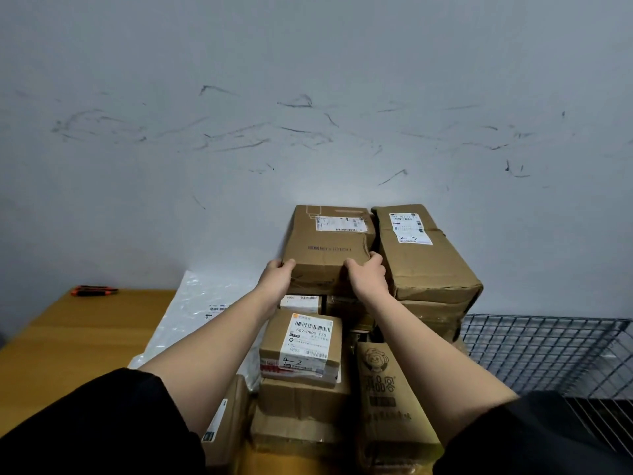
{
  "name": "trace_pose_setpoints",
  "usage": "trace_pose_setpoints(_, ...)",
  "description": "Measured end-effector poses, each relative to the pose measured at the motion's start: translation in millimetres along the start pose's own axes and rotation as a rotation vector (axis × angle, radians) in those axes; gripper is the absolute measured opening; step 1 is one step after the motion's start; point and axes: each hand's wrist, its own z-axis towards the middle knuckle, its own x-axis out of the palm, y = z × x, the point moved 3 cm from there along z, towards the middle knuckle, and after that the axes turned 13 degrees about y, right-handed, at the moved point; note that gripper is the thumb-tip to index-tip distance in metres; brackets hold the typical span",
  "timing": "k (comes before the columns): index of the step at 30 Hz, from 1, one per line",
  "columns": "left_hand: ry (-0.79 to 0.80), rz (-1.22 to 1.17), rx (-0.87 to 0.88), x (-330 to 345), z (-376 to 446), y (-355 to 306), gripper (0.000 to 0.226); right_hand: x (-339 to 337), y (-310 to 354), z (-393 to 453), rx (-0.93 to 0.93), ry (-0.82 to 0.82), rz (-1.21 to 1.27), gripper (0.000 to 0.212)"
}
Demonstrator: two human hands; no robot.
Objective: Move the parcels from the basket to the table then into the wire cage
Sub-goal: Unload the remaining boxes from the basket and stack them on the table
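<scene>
Cardboard fills my view: a stack of brown parcels piled against the scuffed wall. My left hand (278, 276) and right hand (368, 273) grip the near corners of the top carton (329, 246), fingers curled over its edge. Just beside it on the right lies a long carton marked "2-3" (424, 255). Below my wrists sits a small box marked "4-2" (301, 347). A white poly mailer (191, 303) lies on the wooden worktop (68, 337), and the wire cage (548, 347) stands right, possibly under the stack.
</scene>
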Motion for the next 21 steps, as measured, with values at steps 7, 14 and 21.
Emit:
trace_pose_setpoints(7,0.012,0.08,-0.02,-1.8,-5.2,-2.1,0.059,-0.4,9.3,-15.9,-0.071,-0.094,-0.188,0.072)
trace_pose_setpoints(14,-0.224,0.237,0.137,-49.5,-45.0,-18.6,0.041,16.7,64.4,-60.1,-0.471,-0.192,-0.355,0.044)
trace_pose_setpoints(21,-0.528,0.781,0.106,-152.1,-131.2,0.6,0.017,117.1,112.7,-118.1,-0.653,-0.043,-0.492,0.023)
